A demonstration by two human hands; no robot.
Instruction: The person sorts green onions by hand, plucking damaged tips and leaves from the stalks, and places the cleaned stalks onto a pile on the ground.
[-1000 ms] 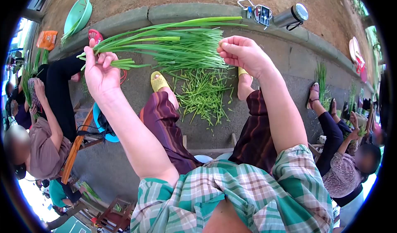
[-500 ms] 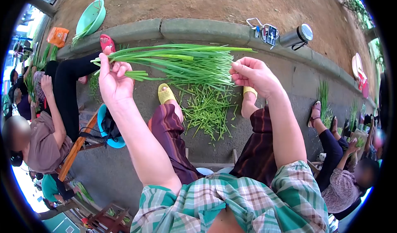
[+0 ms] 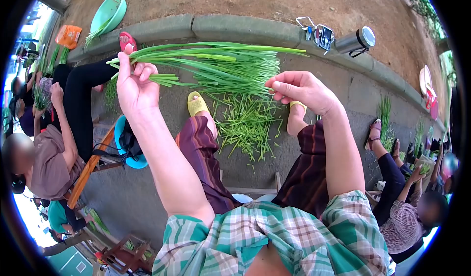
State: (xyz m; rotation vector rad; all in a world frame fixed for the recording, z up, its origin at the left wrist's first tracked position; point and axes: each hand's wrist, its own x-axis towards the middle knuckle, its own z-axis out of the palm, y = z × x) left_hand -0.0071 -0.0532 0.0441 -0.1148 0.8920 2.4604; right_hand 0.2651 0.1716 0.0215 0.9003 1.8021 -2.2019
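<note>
In my left hand point(image 3: 139, 88) is a loose bunch of long green garlic chives point(image 3: 196, 60), gripped near its pale stem ends, with the leaves reaching right. My right hand point(image 3: 306, 90) is closed in a pinch beside the right ends of a heap of chives point(image 3: 245, 72) on the ground. Whatever lies between its fingertips is too small to make out. Short, broken chive pieces point(image 3: 250, 129) are scattered between my feet, below the heap.
A low kerb point(image 3: 245, 31) runs beyond the heap, with keys point(image 3: 308, 31) and a steel flask point(image 3: 355, 40) on it. Green basin point(image 3: 109, 13) and orange bag point(image 3: 68, 36) sit at far left. People sit at both sides; a blue tub point(image 3: 130, 143) stands left.
My right hand has shifted slightly left and down along the heap's edge. My left hand keeps its grip on the bunch, which appears a little higher in view.
</note>
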